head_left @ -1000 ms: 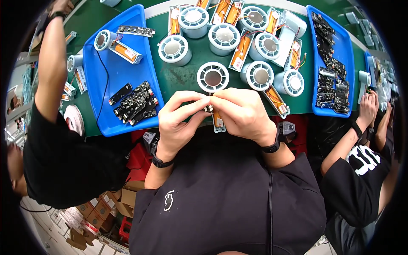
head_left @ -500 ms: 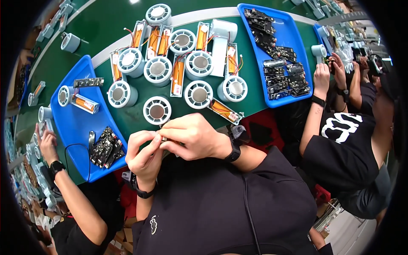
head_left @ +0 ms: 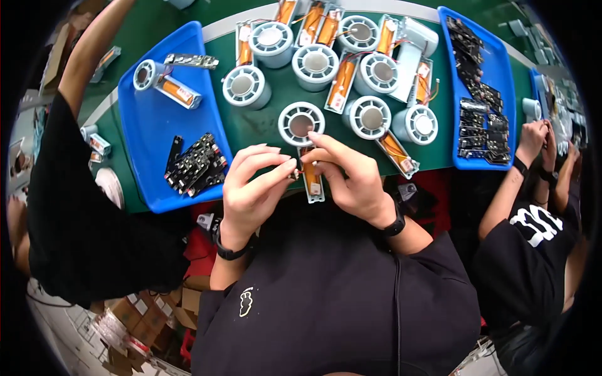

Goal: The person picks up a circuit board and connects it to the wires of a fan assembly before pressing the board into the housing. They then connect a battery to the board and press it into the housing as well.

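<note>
Fan handle (head_left: 313,182) partly beneath right grip (head_left: 354,180)

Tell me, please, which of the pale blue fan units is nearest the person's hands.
The fan unit whose orange-cored handle lies between the left hand and the right hand; the others lie farther off, with no such handle between these hands.

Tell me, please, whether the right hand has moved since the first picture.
Yes: against the left blue tray, the right hand has reached forward, its index fingertip overlapping the nearest fan head, and parted from the left hand.
</note>
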{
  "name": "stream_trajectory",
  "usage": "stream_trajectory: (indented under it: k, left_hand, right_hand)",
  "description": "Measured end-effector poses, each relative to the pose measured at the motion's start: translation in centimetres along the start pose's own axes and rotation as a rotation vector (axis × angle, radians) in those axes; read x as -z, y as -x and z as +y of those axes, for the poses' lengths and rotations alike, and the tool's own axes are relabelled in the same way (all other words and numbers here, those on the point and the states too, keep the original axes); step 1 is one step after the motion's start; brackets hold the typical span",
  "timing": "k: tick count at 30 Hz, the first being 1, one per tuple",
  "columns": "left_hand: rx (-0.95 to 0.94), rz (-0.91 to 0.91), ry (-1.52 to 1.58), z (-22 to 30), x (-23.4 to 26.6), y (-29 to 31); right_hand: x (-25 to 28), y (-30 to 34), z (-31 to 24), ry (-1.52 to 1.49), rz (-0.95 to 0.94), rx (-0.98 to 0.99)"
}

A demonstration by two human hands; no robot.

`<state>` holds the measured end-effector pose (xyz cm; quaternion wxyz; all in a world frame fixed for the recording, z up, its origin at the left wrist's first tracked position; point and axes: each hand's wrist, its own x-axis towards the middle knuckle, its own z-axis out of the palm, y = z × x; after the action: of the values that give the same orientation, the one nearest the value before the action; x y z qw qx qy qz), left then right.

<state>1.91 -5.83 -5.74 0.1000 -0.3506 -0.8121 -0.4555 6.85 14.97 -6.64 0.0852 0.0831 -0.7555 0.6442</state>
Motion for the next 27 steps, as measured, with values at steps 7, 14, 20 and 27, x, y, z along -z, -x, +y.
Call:
stream_trajectory:
  k: [7,14,20,27]
  left_hand:
    - [0.147,-0.131,0.094,0.9,0.4,-0.2]
    - [0.156,-0.154,0.137,0.5,0.7,-0.3]
    - [0.197,-0.196,0.154,0.8,0.9,-1.0]
    - [0.344,-0.203,0.253,2.1,0.8,-1.6]
  right_hand:
    - [-0.6,-0.1,0.8,0.115,0.005,0.124]
    - [-0.8,-0.4,0.6,0.206,0.078,0.126]
    - [-0.3,-1.0,0.7,0.213,-0.009,0.155]
    - [-0.4,-0.9,0.8,0.188,0.080,0.249]
